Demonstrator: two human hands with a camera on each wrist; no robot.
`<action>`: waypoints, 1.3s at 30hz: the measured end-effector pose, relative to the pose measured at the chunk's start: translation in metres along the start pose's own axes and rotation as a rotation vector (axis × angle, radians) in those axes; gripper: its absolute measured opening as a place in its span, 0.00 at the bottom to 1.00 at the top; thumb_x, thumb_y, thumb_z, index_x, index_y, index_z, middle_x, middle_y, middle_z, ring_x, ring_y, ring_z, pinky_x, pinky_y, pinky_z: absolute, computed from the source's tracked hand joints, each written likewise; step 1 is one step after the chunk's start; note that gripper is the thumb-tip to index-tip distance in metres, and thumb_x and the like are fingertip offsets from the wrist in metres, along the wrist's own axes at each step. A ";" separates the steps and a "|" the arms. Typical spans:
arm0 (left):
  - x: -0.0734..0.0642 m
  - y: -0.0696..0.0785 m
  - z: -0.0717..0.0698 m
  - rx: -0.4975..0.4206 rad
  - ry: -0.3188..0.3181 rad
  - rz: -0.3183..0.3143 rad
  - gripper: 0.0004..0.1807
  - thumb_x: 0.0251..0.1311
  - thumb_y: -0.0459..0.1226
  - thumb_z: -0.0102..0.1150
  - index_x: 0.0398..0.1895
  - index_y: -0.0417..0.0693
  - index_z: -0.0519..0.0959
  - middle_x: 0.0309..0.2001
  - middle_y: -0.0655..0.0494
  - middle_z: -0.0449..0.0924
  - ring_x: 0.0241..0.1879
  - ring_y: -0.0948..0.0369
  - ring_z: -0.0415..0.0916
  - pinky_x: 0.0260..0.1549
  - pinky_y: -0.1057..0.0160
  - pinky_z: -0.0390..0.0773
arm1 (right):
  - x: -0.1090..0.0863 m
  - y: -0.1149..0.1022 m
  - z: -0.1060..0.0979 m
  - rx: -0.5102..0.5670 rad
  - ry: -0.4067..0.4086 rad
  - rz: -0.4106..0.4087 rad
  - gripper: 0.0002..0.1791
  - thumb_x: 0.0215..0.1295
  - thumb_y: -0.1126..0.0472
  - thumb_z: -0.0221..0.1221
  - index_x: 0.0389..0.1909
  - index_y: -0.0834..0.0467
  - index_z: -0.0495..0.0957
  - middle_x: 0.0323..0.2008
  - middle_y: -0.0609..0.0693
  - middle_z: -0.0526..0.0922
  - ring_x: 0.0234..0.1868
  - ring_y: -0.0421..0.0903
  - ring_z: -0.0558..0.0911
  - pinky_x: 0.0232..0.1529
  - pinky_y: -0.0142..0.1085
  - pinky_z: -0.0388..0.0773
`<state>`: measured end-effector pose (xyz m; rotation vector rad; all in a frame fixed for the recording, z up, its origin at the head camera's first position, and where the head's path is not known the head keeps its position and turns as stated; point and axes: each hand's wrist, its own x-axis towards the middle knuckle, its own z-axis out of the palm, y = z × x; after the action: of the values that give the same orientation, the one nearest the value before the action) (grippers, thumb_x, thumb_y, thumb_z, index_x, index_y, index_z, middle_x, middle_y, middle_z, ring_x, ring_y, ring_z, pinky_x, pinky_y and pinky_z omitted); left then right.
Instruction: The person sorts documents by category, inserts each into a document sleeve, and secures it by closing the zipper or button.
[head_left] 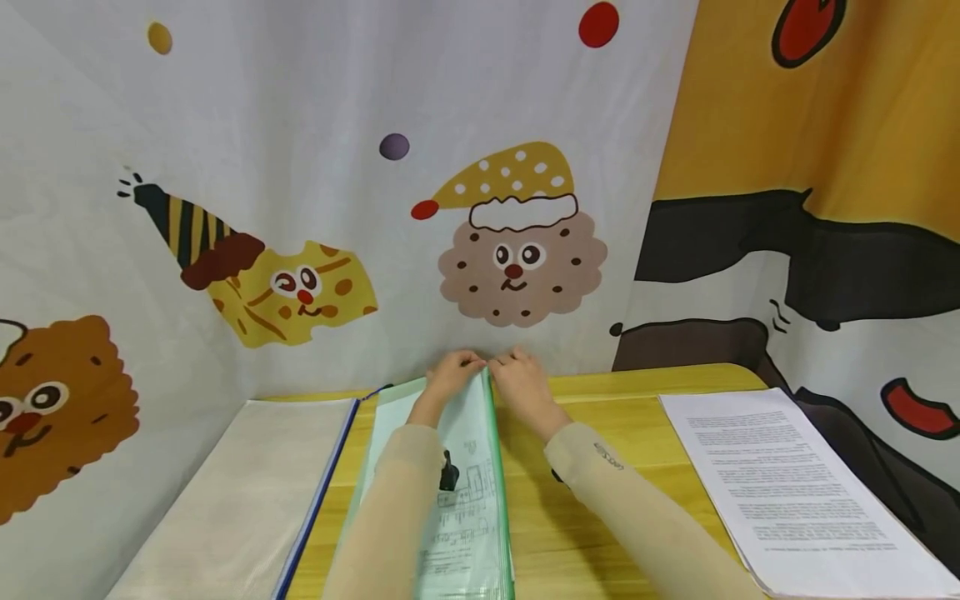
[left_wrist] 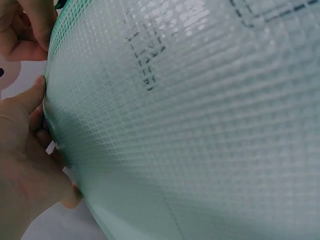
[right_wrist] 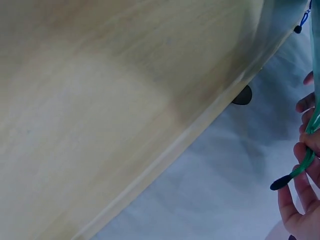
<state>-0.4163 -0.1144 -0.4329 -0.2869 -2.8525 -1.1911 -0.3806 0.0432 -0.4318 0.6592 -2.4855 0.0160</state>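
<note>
A green mesh zipper bag (head_left: 468,467) with printed sheets inside lies on the table, its far end lifted and bowed in the left wrist view. At its far edge my left hand (head_left: 452,375) grips the rim; the left wrist view has this hand (left_wrist: 30,150) with its thumb on the near face and fingers behind. My right hand (head_left: 522,385) pinches the far right corner, beside the green edging. From that corner a green cord with a black tip (right_wrist: 281,182) hangs by the fingers of the right hand (right_wrist: 305,212).
To the left lies a pale zipper bag (head_left: 247,492) with blue edging. A stack of printed paper (head_left: 802,492) occupies the right of the yellow wooden table (head_left: 600,517). Behind the table's far edge hangs a cartoon-printed curtain (head_left: 315,150).
</note>
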 end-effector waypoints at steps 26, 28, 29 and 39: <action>-0.001 0.001 -0.004 -0.070 -0.030 0.082 0.12 0.69 0.38 0.48 0.45 0.45 0.81 0.48 0.49 0.81 0.50 0.53 0.75 0.55 0.50 0.70 | -0.025 0.003 -0.010 0.551 -0.123 0.319 0.06 0.60 0.64 0.62 0.38 0.58 0.83 0.36 0.50 0.85 0.37 0.46 0.83 0.39 0.37 0.80; 0.000 0.002 -0.004 -0.084 -0.025 0.096 0.12 0.69 0.36 0.48 0.44 0.43 0.81 0.47 0.48 0.81 0.49 0.54 0.75 0.50 0.54 0.74 | -0.025 0.005 -0.011 0.614 -0.122 0.355 0.05 0.60 0.64 0.62 0.36 0.58 0.83 0.35 0.50 0.85 0.36 0.44 0.82 0.38 0.36 0.80; 0.000 0.003 -0.005 -0.085 -0.022 0.100 0.12 0.68 0.36 0.48 0.44 0.42 0.81 0.46 0.48 0.81 0.48 0.54 0.76 0.49 0.55 0.74 | -0.025 0.006 -0.012 0.637 -0.118 0.369 0.04 0.60 0.64 0.62 0.36 0.58 0.83 0.34 0.49 0.85 0.34 0.44 0.82 0.37 0.35 0.80; 0.000 0.005 -0.003 -0.088 -0.009 0.096 0.12 0.68 0.36 0.49 0.43 0.42 0.82 0.45 0.49 0.81 0.45 0.55 0.75 0.47 0.57 0.75 | -0.030 0.008 -0.005 0.966 -0.068 0.493 0.05 0.61 0.65 0.61 0.36 0.60 0.82 0.29 0.55 0.82 0.29 0.56 0.83 0.30 0.41 0.81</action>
<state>-0.4154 -0.1128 -0.4270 -0.4280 -2.7634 -1.3022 -0.3603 0.0645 -0.4425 0.3629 -2.5420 1.4493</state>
